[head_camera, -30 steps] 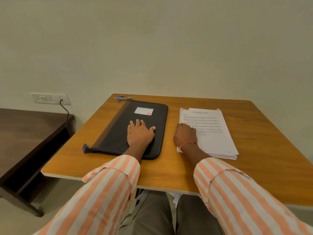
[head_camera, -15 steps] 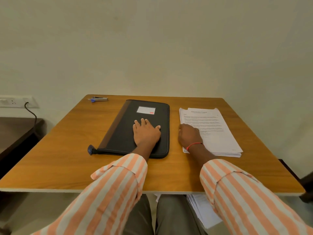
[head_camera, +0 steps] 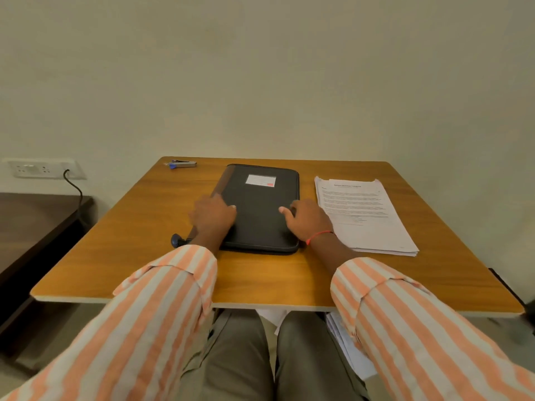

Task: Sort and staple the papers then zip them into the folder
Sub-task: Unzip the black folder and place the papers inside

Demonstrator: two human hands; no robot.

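Note:
A black zip folder [head_camera: 260, 198] with a white label lies shut in the middle of the wooden table [head_camera: 144, 227]. My left hand [head_camera: 212, 217] holds its left edge with the thumb on top. My right hand [head_camera: 308, 219] holds the right edge the same way, its fingers hidden behind the hand. To the right of the folder lies a stack of printed papers [head_camera: 367, 218], touched by neither hand. A small stapler [head_camera: 182, 163] with a blue end sits at the table's far left corner.
A dark blue knob [head_camera: 175, 241] sticks out at the folder's near left corner. A dark side table [head_camera: 34, 227] stands to the left, below a wall socket [head_camera: 43, 168] with a cable. More loose sheets [head_camera: 344, 342] show under the table by my right knee.
My left hand slid from the folder's top to its left edge. My right hand left the paper stack and came to the folder's right edge. The view also shifted.

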